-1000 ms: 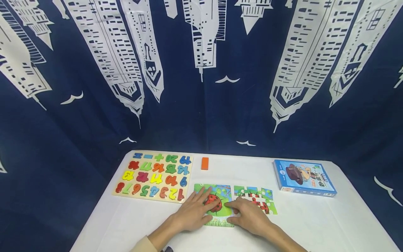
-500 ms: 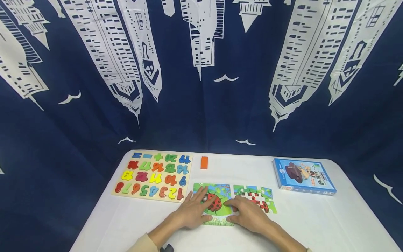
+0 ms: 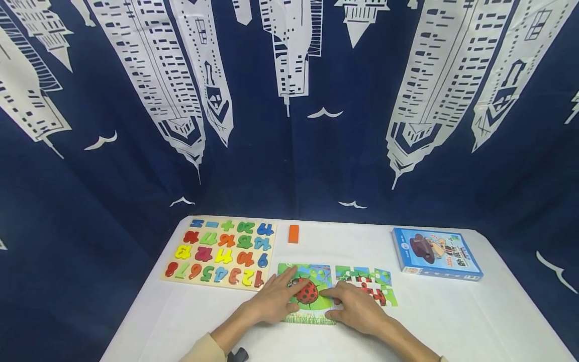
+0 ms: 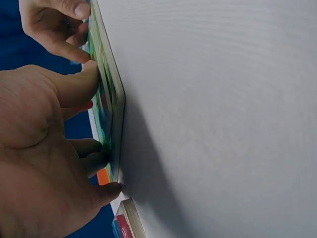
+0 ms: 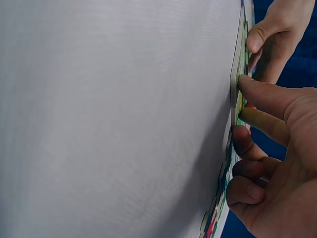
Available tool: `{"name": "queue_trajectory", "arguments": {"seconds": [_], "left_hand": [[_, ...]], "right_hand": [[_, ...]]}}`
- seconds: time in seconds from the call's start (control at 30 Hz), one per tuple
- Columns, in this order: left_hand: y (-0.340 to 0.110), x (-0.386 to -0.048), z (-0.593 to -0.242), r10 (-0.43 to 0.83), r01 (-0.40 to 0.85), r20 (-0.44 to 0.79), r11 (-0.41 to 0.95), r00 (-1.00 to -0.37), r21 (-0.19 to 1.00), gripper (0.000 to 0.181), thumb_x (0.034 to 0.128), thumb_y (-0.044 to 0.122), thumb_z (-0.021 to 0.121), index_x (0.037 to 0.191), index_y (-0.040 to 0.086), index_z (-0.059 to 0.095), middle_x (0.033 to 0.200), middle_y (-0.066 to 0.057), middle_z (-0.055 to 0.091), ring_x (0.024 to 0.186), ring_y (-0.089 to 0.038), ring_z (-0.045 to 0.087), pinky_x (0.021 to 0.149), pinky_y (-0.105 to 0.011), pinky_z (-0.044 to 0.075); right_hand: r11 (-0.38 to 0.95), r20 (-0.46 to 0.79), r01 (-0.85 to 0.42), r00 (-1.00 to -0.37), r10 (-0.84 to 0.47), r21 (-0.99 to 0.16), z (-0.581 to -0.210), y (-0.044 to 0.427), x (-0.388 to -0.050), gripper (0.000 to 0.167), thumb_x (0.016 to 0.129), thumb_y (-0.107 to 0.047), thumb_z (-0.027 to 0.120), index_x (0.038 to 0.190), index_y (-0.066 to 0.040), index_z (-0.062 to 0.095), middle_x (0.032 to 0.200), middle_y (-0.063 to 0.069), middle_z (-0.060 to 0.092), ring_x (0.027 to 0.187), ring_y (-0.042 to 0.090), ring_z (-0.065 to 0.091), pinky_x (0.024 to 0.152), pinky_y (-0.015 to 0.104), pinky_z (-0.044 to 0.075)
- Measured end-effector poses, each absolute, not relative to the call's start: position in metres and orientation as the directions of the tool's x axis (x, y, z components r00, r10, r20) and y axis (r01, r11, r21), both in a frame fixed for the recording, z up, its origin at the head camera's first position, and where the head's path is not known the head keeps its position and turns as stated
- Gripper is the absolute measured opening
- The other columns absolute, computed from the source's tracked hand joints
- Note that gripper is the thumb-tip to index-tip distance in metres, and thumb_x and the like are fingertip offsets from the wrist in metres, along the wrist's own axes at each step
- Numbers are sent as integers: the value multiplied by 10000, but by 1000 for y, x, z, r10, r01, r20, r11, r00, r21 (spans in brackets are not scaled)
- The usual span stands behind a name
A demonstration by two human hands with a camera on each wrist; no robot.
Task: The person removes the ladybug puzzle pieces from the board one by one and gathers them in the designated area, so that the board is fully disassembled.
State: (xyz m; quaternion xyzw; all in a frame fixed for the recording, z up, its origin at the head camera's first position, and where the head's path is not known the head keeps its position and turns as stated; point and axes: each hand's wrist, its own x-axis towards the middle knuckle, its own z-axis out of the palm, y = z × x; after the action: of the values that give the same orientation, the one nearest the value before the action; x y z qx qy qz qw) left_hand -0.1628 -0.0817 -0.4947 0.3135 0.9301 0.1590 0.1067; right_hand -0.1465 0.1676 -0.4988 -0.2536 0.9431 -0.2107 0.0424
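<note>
A square ladybug jigsaw puzzle point(image 3: 312, 317) lies on the white table in the head view, its picture mostly whole. My left hand point(image 3: 270, 300) rests on its left side, fingers spread and fairly straight. From the right, my right hand point(image 3: 359, 309) touches the puzzle with thumb and forefinger extended. In the right wrist view the other fingers of the right hand point(image 5: 292, 158) are curled, with nothing seen in them. Beside the puzzle, partly under the right hand, lie loose ladybug pieces point(image 3: 383, 279) on the right. The left wrist view shows the left hand point(image 4: 44, 144) along the puzzle's edge.
A wooden number board point(image 3: 212, 246) stands at the back left. An orange block point(image 3: 294, 234) lies behind the puzzle. At the right is a blue box point(image 3: 439, 254). A dark object point(image 3: 239, 355) shows by the left forearm. A navy curtain point(image 3: 294, 166) hangs behind the table.
My left hand has drawn slightly to the left, its thumb closer to the palm, so more of the ladybug shows. The right forefinger has slid slightly left on the puzzle.
</note>
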Motion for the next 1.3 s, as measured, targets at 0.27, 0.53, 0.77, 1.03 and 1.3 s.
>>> {"name": "queue_trajectory", "arguments": {"seconds": [0.27, 0.53, 0.77, 1.03, 1.3], "left_hand": [[-83, -162, -500, 625, 559, -100, 749, -774, 357, 654, 872, 394, 566, 1454, 273, 294, 1540, -113, 43, 1397, -269, 42, 1081, -519, 124], [-82, -157, -499, 621, 564, -115, 763, -776, 317, 587, 931, 368, 486, 1465, 261, 267, 1538, -130, 30, 1397, -277, 22, 1082, -522, 117], [-79, -153, -495, 614, 567, -160, 781, -773, 263, 577, 955, 382, 417, 1479, 251, 215, 1536, -143, 11, 1397, -285, -1, 1077, -542, 99], [-78, -153, -497, 603, 573, -179, 796, -777, 196, 588, 956, 416, 392, 1485, 270, 180, 1540, -124, -9, 1399, -268, -16, 1080, -536, 101], [-76, -153, -493, 591, 561, -207, 806, -779, 190, 587, 953, 408, 407, 1482, 262, 200, 1540, -123, -3, 1399, -267, -17, 1080, -538, 101]], "right_hand": [[787, 14, -452, -870, -492, -420, -498, 167, -146, 459, 743, -424, 733, 1166, -274, 637, 759, -117, 460, 656, 36, 415, 502, 213, 337], [783, 25, -465, -865, -501, -413, -496, 166, -149, 453, 731, -437, 738, 1136, -261, 638, 744, -125, 467, 716, 64, 471, 535, 226, 356], [773, 14, -446, -870, -493, -451, -494, 164, -151, 440, 708, -386, 768, 1107, -283, 616, 780, -104, 488, 696, 85, 502, 524, 236, 374], [762, 7, -426, -875, -485, -488, -492, 162, -151, 443, 696, -341, 779, 1094, -288, 594, 843, -96, 494, 668, 61, 453, 542, 230, 376], [721, -15, -389, -875, -484, -574, -495, 162, -152, 411, 721, -296, 772, 1085, -262, 586, 881, -115, 528, 730, 78, 510, 603, 244, 425]]}}
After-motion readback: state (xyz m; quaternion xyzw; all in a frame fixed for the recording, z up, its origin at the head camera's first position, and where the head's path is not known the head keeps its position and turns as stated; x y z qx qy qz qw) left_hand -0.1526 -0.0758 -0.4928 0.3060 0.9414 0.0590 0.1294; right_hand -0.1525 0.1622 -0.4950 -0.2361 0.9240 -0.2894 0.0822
